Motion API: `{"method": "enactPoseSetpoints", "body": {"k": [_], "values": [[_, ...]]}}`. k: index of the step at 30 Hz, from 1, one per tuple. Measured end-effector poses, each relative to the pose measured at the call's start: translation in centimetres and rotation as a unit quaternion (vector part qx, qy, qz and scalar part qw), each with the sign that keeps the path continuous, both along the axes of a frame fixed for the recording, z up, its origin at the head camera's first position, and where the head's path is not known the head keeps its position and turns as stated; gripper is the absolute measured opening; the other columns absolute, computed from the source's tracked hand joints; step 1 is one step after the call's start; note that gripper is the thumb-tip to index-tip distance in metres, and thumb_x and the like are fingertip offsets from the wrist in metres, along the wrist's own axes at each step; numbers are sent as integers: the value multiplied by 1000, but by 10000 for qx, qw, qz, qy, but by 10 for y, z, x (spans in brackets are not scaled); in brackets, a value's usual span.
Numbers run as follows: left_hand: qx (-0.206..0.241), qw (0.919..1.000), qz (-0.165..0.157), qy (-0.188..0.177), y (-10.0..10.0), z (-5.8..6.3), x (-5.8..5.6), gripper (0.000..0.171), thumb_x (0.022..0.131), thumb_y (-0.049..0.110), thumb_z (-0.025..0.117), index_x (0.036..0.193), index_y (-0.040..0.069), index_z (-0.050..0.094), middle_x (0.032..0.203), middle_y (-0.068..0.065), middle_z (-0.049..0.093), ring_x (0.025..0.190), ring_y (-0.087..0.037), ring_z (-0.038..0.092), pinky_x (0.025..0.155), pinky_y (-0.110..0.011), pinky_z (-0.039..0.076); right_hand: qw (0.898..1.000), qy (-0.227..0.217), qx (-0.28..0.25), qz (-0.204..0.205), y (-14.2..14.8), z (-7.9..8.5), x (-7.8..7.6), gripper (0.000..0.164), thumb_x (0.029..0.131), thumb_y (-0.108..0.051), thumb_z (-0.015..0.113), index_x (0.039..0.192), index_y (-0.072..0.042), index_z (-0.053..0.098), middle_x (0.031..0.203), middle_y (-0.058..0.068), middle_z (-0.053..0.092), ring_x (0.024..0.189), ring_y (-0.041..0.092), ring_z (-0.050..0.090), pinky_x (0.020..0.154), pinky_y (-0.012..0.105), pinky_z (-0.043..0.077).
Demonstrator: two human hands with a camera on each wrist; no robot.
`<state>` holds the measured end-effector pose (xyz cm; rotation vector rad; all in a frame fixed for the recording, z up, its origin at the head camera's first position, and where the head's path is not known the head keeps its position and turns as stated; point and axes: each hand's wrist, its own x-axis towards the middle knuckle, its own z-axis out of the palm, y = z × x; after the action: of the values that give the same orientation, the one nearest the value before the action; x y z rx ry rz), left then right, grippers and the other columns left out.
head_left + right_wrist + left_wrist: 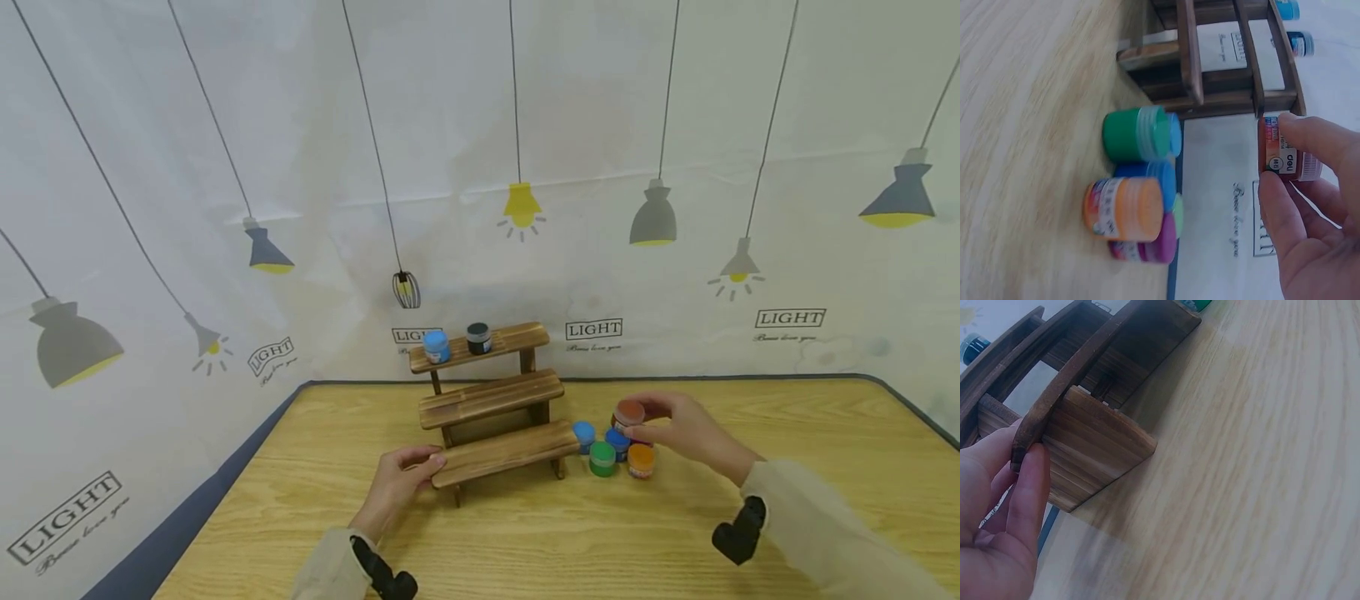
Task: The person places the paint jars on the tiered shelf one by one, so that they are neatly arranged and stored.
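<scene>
A three-tier wooden stand (491, 400) rises in steps on the table. My left hand (395, 487) pinches the left end of its lowest shelf (1054, 400) between thumb and fingers. Held up in my right hand (693, 429) is a reddish-brown paint jar (1282, 147), gripped around its sides, its label showing in the right wrist view. Below that hand is a cluster of jars: green (602, 460), orange (641, 461), dark blue (617, 445), light blue (583, 437) and purple (1160, 240). A pale green jar (1177, 214) peeks out behind them.
On the top shelf stand a light blue jar (437, 347) at the left and a black jar (478, 338) beside it. Behind the wooden table (540, 542) hangs a white backdrop (450, 108) printed with lamps. Each sleeve carries a black wrist camera (741, 531).
</scene>
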<state>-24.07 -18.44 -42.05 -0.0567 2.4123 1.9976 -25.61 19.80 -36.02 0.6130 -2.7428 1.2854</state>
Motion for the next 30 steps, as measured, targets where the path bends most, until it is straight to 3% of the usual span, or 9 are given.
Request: {"method": "enactPoseSetpoints", "body": {"k": [4,10,30], "values": [[-50,10000,6,31,0,-1,0,36,80,18,66,106,-5,61,99,-11,60,75,-12,57,63,-28,50,9997,139,-51,171,-13,9,-1,43,79,-24,67,111,3,56,101,12,60,92,27,55,76,40,46],[334,9994,-74,-48,1,0,1,35,81,15,66,107,-8,59,97,-10,59,79,-13,58,65,-25,50,9987,366,76,353,-32,23,-8,38,79,-24,67,107,0,59,98,8,60,92,25,56,80,43,45],[467,9989,-48,-79,0,-3,1,37,80,16,67,107,-8,59,95,-9,60,79,-13,59,65,-25,50,9988,336,-23,345,-86,57,-35,39,80,-19,67,113,-2,56,100,10,59,95,26,54,79,40,45]]}}
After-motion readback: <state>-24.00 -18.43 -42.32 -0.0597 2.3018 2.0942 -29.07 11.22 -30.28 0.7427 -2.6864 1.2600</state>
